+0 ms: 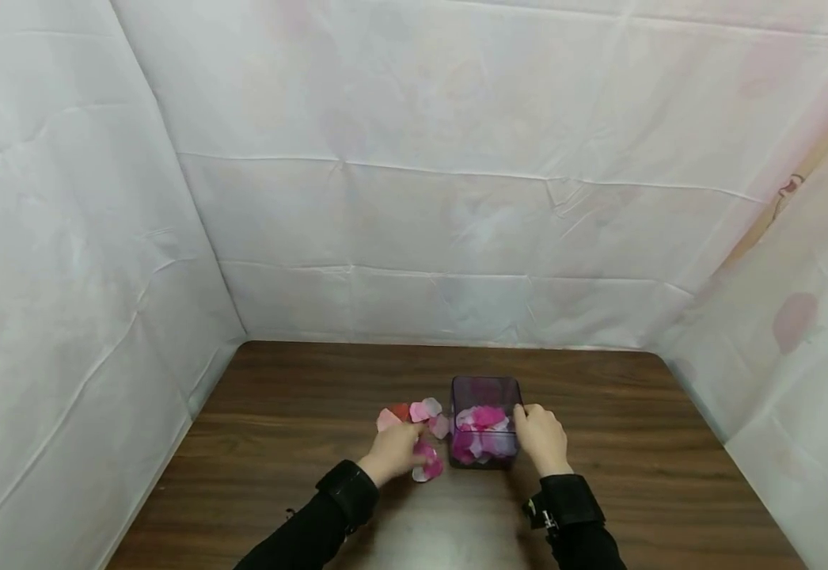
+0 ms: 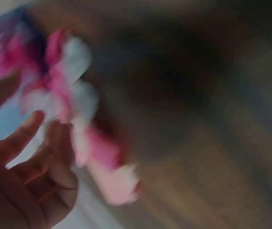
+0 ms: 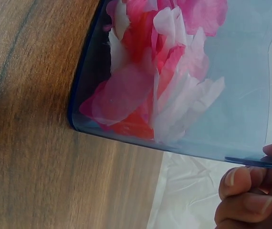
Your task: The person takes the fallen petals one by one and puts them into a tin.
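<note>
A transparent purple plastic box (image 1: 485, 389), partly filled with pink, white and red artificial petals (image 3: 131, 93), stands on the table. My right hand (image 1: 542, 439) pinches its right rim between thumb and fingers, seen closely in the right wrist view. To the left of the box lies a loose scatter of pink, white and red petals (image 1: 419, 410). Over these reaches my left hand (image 1: 393, 454), fingers spread and loosely bent right at the petals. The left wrist view is blurred, but a gap shows between thumb and fingers of that hand (image 2: 36, 176), with no petal gripped there.
The dark wood-grain table (image 1: 300, 396) extends to both sides of the box. White cloth sheets (image 1: 414, 237) hang behind and at the left and right of the table. Each wrist wears a black strap (image 1: 348, 492).
</note>
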{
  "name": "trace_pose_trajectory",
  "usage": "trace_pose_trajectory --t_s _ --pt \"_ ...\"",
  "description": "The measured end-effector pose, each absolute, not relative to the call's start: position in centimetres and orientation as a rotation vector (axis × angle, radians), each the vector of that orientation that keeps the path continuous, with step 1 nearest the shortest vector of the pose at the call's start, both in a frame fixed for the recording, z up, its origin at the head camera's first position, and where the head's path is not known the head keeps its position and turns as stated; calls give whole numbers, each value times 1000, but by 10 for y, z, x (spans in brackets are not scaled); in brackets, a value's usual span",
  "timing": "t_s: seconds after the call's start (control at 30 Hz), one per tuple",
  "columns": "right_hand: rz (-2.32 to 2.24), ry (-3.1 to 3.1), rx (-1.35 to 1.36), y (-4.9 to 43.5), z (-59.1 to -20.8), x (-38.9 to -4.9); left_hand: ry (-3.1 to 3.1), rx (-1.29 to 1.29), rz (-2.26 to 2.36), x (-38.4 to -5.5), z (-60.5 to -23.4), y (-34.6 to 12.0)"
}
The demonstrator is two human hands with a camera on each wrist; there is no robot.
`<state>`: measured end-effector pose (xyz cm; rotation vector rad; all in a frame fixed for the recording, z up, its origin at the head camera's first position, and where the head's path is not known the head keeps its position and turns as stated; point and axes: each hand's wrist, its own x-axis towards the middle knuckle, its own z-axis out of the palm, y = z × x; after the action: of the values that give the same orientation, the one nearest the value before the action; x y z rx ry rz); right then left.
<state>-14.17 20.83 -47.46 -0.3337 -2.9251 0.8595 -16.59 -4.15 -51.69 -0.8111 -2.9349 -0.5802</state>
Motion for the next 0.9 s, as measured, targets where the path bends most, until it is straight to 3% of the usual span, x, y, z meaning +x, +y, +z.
trace_pose_trajectory --t_s 0.37,0.9 --pt "844 -2927 -343 209 -474 -142 -2836 -827 -394 -158 -543 -34" --pt "846 -2963 -352 210 -473 -144 -2788 -580 -836 -183 -506 -51"
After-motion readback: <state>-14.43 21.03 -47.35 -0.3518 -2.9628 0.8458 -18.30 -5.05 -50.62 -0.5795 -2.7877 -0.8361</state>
